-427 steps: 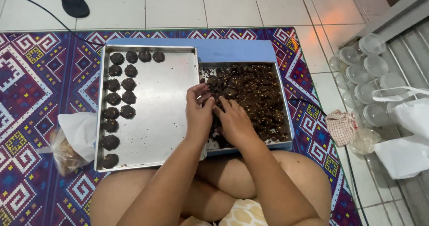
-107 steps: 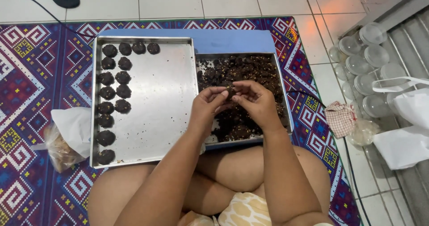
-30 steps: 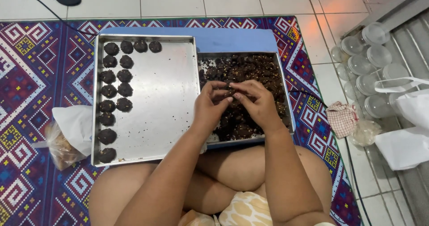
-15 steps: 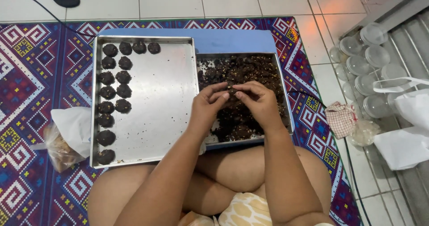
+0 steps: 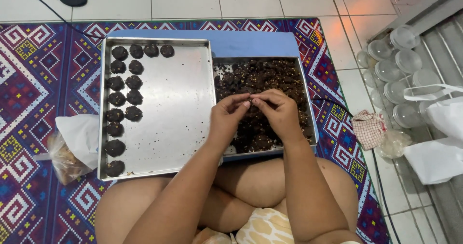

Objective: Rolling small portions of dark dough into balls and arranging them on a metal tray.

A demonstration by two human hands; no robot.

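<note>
Both hands pinch a small dark lump of dough [image 5: 250,99] over the dough tray [image 5: 304,87]: left hand [image 5: 226,118] and right hand [image 5: 277,113] closed on it, fingertips meeting. Best roll it evenly, matching the balls [image 5: 125,99] on the steel tray [image 5: 169,109].

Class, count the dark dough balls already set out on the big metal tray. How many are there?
14 dark balls on the big tray: four along the far edge, six more down the left edge, four in a second column. None look hidden.
</note>
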